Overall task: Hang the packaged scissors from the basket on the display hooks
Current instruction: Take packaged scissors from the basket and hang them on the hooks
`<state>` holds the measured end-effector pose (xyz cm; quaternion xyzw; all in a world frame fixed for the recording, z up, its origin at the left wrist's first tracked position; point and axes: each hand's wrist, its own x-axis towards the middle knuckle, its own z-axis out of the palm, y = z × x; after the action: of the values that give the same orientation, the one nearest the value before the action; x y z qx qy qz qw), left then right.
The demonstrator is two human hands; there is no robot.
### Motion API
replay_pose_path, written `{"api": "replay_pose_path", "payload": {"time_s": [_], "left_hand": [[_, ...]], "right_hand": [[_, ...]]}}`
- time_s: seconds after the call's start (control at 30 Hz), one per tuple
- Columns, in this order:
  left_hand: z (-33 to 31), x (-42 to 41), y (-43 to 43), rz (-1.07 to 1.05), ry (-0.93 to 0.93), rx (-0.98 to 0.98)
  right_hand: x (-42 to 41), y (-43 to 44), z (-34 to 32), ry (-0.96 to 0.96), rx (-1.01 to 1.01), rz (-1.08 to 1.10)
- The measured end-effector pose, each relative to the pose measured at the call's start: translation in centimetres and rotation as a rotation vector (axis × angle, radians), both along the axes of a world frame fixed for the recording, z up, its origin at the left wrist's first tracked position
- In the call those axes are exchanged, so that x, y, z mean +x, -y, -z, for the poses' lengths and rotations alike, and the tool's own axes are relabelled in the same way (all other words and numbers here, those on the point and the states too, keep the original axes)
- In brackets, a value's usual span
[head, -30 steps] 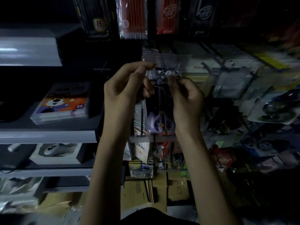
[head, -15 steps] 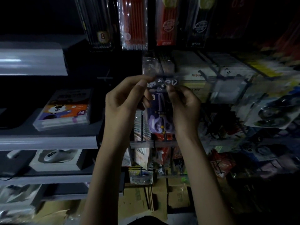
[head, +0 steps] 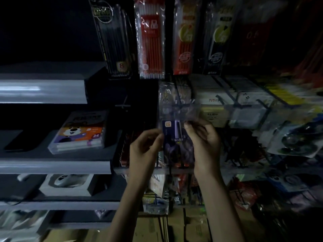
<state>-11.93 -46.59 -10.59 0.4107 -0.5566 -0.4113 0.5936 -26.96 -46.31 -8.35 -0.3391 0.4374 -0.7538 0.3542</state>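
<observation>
Grey shelves (head: 52, 165) fill the left, and a rack of display hooks (head: 232, 102) crowded with packets spans the right. A crayon box (head: 78, 135) lies on one shelf. The packaged scissors (head: 173, 137) are upright between both hands in front of the rack, their clear top blurred. The right hand (head: 204, 144) pinches the upper right edge with curled fingers (head: 187, 126). The left hand (head: 145, 151) curls at the left edge; I cannot tell whether it grips.

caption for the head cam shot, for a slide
Left hand and right hand flank a scissors pack below hanging pen packs in a dim shop.
</observation>
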Motion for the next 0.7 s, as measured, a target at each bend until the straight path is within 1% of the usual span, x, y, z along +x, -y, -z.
{"api": "replay_pose_path", "payload": {"time_s": [0.1,0.2,0.33,0.43,0.57,0.7], "left_hand": [[0.9,-0.1,0.3,-0.050,0.062,0.007],[1.7,-0.2,0.1,-0.067,0.092,0.010],[2.3,-0.7,-0.2,-0.168,0.049,0.010],[1.9,-1.0,0.2,-0.197,0.030,0.027],[1.0,-1.6,1.3,-0.270,0.043,0.012],[1.3,-2.2,2.3,-0.321,0.073,0.042]], "right_hand": [[0.3,-0.7,1.5,-0.155,0.026,0.030],[0.9,-1.0,3.2,-0.271,0.060,0.111],[1.8,-1.3,4.0,-0.373,0.071,0.186],[2.0,-0.8,3.7,-0.477,0.077,0.252],[2.0,0.5,3.0,-0.519,0.093,0.289],[1.7,1.6,3.3,-0.547,0.136,0.298]]}}
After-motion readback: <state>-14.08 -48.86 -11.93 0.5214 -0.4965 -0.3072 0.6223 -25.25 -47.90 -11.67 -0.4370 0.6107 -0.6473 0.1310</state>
